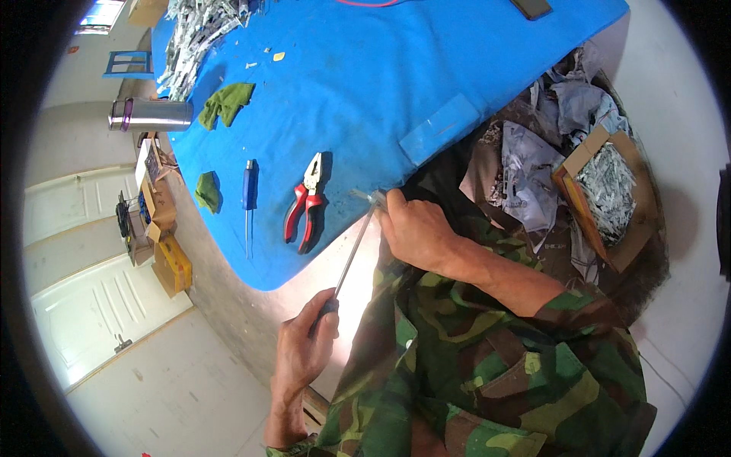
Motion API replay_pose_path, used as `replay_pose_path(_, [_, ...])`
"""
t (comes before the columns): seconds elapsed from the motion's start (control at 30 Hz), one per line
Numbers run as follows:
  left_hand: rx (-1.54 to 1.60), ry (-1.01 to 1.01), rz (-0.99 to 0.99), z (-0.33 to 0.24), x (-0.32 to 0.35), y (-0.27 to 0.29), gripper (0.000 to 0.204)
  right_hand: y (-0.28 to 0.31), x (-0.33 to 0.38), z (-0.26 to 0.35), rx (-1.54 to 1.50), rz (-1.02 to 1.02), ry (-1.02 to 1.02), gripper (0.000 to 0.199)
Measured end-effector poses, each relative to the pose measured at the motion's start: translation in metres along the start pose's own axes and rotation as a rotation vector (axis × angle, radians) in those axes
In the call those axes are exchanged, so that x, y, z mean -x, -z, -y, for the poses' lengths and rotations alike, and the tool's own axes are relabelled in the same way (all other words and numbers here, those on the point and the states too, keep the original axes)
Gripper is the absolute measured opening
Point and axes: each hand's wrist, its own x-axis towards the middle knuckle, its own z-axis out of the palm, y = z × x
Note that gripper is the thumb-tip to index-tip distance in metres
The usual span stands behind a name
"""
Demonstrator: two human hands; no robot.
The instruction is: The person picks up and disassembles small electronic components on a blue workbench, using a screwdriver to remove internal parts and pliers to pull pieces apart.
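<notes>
The small pale piece (371, 198) sits right at the near edge of the blue-covered worktop (373, 99), pinched between the thumb and fingers of the right hand (422, 234); whether it rests on the covering cannot be told. The shaft of a screwdriver (352, 259) reaches up to it, its tip at or close to the piece. The left hand (303, 343) has its fingers curled closed around the dark handle, the thumb laid along it.

For good control, the pinch should be firm and close to the point of contact, the shaft lined up squarely with the piece, and the pressure gentle and even, since a slip would run toward the right fingertips. Bracing the piece against the worktop edge would likely help.

Beyond lie red-and-black pliers (306, 204), a blue-handled screwdriver (249, 194) and, farther left, a green cloth scrap (206, 192).
</notes>
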Motion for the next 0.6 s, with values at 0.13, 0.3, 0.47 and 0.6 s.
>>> replay_pose_path(0.13, [-0.044,-0.057,-0.029,0.009,-0.002,0.003,0.035,0.003,-0.001,0.002,-0.002,0.009,-0.019,0.026])
replay_pose_path(0.3, [-0.131,-0.125,-0.089,0.007,-0.003,0.004,0.037,0.006,-0.003,-0.002,-0.090,0.061,-0.077,0.028])
replay_pose_path(0.47, [-0.221,-0.201,-0.147,0.002,-0.001,0.002,0.038,0.009,-0.004,-0.004,-0.076,0.076,-0.058,0.028])
replay_pose_path(0.6, [-0.266,-0.237,-0.122,-0.001,-0.002,0.002,0.039,0.014,-0.005,-0.006,-0.115,0.121,-0.054,0.028])
